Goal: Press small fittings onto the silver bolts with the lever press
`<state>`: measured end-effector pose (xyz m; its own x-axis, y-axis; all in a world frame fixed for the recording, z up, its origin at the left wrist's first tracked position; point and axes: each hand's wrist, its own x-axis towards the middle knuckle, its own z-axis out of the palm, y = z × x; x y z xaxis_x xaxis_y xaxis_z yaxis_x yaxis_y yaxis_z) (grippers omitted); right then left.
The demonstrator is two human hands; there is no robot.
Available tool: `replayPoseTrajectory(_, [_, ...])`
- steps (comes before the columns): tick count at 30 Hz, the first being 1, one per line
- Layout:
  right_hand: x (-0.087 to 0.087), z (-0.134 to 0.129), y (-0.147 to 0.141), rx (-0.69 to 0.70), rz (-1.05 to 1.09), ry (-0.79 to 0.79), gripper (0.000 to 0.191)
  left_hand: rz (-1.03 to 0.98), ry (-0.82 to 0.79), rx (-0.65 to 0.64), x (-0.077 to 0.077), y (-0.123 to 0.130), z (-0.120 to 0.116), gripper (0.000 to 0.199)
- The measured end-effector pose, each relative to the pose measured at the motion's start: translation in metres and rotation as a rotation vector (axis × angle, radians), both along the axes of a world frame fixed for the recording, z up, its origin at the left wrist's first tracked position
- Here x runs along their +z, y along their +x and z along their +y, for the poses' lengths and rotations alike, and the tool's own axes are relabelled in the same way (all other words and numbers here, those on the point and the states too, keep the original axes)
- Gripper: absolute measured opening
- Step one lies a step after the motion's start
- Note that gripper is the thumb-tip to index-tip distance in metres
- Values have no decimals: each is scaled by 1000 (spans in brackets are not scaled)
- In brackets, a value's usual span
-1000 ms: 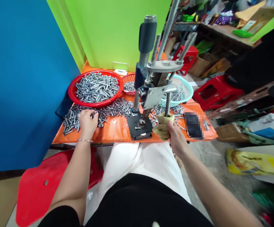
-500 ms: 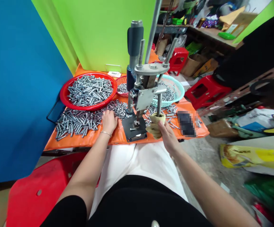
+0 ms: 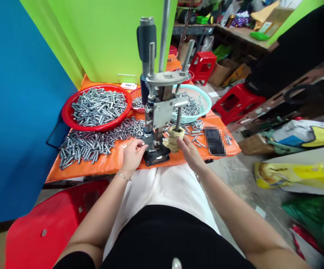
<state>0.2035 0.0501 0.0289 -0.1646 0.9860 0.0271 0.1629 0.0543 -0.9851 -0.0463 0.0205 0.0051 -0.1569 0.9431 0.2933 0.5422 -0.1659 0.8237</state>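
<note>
A hand press [image 3: 162, 114] stands at the front of the table, with a dark base plate [image 3: 156, 160]. My right hand [image 3: 190, 152] is closed round its lever handle [image 3: 174, 140], whose end is wrapped in pale cloth. At the left edge of the base, my left hand [image 3: 133, 156] has thumb and fingers pinched together; what they hold, if anything, is too small to make out. A small metal piece [image 3: 152, 151] lies on the base by the fingertips. Left of the press, small metal bolt-like parts [image 3: 87, 146] lie in a loose heap.
A red basin [image 3: 67, 116] full of similar metal parts sits at the left, on the orange-covered table [image 3: 111, 164]. Behind the press are a small red basket [image 3: 135, 93] and a light-blue basket [image 3: 205, 102]. A pixelated dark object [image 3: 214, 141] lies at the right.
My left hand has moved from the loose heap rightward to the press base, its fingers now pinched. My right hand stays on the lever handle. The view has shifted slightly.
</note>
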Motion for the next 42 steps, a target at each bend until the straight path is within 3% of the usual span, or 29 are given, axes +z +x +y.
replayPoseTrajectory(6, [-25, 39, 56, -171, -537, 235, 37, -58, 38, -95, 11, 21, -17, 7])
replayPoseTrajectory(9, [-37, 39, 61, -85, -670, 276, 17, -58, 28, -114, 11, 31, -19, 7])
replayPoseTrajectory(13, [-46, 32, 38, 71, -817, 324, 26, -47, 15, -145, 10, 45, -23, 8])
replayPoseTrajectory(20, [-35, 29, 28, 241, -995, 403, 16, -118, -67, -160, 11, 49, -30, 8])
replayPoseTrajectory(23, [-34, 28, 29, 320, -1010, 422, 23, -136, -75, -167, 8, 50, -30, 9])
replayPoseTrajectory(29, [-25, 15, 27, 319, -964, 421, 34, -150, -97, -188, 8, 52, -33, 9])
replayPoseTrajectory(31, [-13, 1, 24, 244, -787, 353, 30, -127, -93, -189, 11, 52, -34, 8])
replayPoseTrajectory(36, [18, -32, 2, 156, 22, -25, 32, -55, -46, -262, 20, 56, -35, 7])
replayPoseTrajectory(38, [23, -36, -8, 142, 104, -63, 33, -29, -24, -292, 22, 59, -35, 8])
replayPoseTrajectory(42, [25, -35, -17, 121, 71, -49, 29, 12, 14, -304, 24, 59, -36, 8])
